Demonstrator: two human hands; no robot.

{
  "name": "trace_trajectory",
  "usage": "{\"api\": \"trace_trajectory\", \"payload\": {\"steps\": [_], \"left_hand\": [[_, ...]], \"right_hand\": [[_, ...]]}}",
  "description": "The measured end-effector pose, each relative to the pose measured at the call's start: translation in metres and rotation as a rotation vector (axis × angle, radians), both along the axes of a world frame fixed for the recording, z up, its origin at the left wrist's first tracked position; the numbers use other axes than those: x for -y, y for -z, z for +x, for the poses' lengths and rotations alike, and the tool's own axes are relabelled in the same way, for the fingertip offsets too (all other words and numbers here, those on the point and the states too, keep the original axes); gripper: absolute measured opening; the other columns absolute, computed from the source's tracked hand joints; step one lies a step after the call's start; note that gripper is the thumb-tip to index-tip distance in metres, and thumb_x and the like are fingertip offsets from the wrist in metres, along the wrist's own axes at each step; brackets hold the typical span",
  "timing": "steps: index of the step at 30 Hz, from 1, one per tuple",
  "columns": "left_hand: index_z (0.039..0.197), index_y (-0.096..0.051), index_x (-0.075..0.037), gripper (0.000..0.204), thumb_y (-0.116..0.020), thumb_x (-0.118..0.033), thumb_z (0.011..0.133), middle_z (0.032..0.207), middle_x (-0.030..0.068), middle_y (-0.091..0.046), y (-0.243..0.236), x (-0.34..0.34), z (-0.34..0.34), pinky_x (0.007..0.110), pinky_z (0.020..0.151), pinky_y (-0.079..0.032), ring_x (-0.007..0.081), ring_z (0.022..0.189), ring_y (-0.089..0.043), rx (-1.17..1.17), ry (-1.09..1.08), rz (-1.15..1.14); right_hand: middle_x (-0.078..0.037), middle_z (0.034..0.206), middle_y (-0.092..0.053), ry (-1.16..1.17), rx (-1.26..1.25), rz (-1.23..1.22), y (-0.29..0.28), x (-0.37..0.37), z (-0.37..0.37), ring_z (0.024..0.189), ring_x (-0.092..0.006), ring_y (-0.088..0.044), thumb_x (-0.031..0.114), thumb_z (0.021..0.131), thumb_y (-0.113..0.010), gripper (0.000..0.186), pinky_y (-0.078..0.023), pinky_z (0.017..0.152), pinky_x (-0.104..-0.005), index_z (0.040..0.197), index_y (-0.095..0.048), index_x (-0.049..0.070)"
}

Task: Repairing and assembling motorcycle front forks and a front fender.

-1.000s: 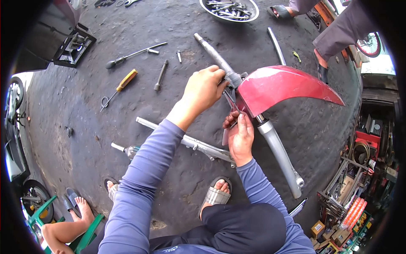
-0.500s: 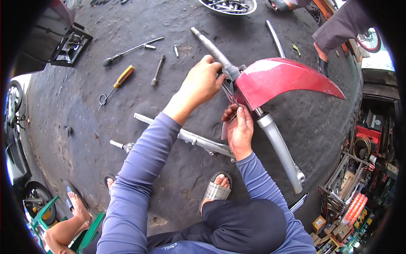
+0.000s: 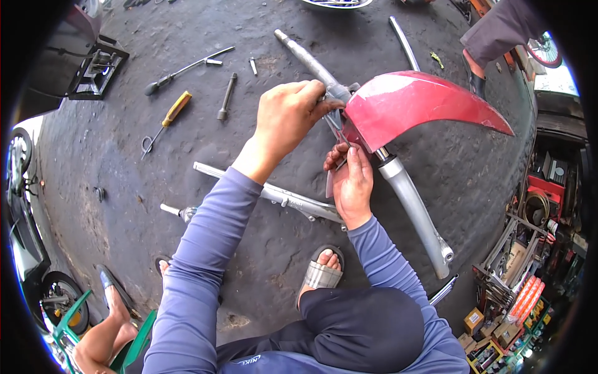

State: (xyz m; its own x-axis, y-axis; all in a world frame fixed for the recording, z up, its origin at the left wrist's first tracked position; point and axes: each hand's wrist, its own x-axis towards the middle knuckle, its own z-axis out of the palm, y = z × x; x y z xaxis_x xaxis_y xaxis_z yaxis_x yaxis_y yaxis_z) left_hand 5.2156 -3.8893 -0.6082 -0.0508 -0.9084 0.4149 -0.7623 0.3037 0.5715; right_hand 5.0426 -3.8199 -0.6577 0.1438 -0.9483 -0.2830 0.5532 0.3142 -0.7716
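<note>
A motorcycle front fork lies on the dark ground, with a red front fender [image 3: 414,109] on it. One grey tube [image 3: 305,59] points to the far left, and the silver lower leg [image 3: 414,209] runs toward the near right. At the fender's left edge, my left hand [image 3: 289,115] is closed with its fingertips by the fork bracket. Just below it, my right hand [image 3: 352,184] is curled palm up, thumb against fingers. A slim grey metal piece [image 3: 338,128] spans between the two hands; its kind is unclear, and the fingers hide its ends.
Another silver fork leg [image 3: 299,202] lies under my forearms. To the left are a yellow-handled screwdriver [image 3: 176,109], a socket extension [image 3: 228,96] and a long-handled tool [image 3: 187,71]. A metal tube [image 3: 405,43] lies at far right. Other people's legs show at the edges.
My left hand has tilted and shifted slightly left, its fingertips still by the bracket. My right hand stays about where it was. The whole view has shifted a little.
</note>
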Motion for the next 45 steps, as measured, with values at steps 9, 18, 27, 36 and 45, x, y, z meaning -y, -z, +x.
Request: {"api": "trace_trajectory", "payload": {"steps": [9,18,27,36,45], "left_hand": [[0.096,-0.068,-0.003,0.017,-0.074,-0.011,0.082,0.079,0.0105,-0.063,0.02,-0.004,-0.014,0.035,0.059,-0.049,0.0264,0.065,-0.063,-0.298,0.002,-0.024],[0.106,-0.068,-0.004,0.024,-0.071,-0.009,0.083,0.095,0.0102,-0.063,0.018,-0.013,-0.011,0.039,0.072,-0.052,0.0296,0.083,-0.063,-0.174,0.128,-0.019],[0.105,-0.067,-0.008,0.033,-0.074,-0.007,0.073,0.101,0.008,-0.064,0.018,-0.004,-0.003,0.035,0.079,-0.05,0.0271,0.098,-0.059,0.052,0.212,-0.083],[0.109,-0.069,-0.018,0.046,-0.069,-0.003,0.065,0.13,0.0102,-0.052,0.012,-0.007,0.011,0.045,0.101,-0.037,0.031,0.126,-0.044,0.143,0.22,-0.099],[0.134,-0.039,0.006,0.084,-0.085,-0.022,0.069,0.133,0.0245,-0.046,0.079,-0.306,0.108,0.041,0.104,-0.038,0.0341,0.123,-0.047,-0.113,-1.008,0.505]], "right_hand": [[-0.006,0.087,-0.058,0.019,-0.014,0.005,0.0,0.0,0.001,0.079,-0.0154,-0.054,0.027,0.105,-0.044,0.028,-0.046,0.072,-0.0312,0.103,-0.057,0.003],[-0.006,0.087,-0.058,0.002,-0.028,-0.002,-0.001,-0.003,0.004,0.078,-0.0158,-0.055,0.028,0.105,-0.044,0.028,-0.046,0.073,-0.0315,0.103,-0.056,0.003],[-0.006,0.089,-0.057,0.008,0.008,0.018,0.0,-0.001,0.002,0.08,-0.0163,-0.054,0.027,0.104,-0.044,0.026,-0.046,0.073,-0.0322,0.103,-0.056,0.003],[-0.008,0.094,-0.057,0.05,0.017,0.031,0.005,-0.003,0.006,0.083,-0.0182,-0.055,0.024,0.103,-0.047,0.024,-0.047,0.073,-0.0338,0.104,-0.057,0.002],[-0.008,0.097,-0.057,-0.015,0.008,0.018,0.0,-0.002,-0.003,0.085,-0.0183,-0.055,0.024,0.103,-0.045,0.025,-0.046,0.077,-0.0336,0.105,-0.057,0.003]]}}
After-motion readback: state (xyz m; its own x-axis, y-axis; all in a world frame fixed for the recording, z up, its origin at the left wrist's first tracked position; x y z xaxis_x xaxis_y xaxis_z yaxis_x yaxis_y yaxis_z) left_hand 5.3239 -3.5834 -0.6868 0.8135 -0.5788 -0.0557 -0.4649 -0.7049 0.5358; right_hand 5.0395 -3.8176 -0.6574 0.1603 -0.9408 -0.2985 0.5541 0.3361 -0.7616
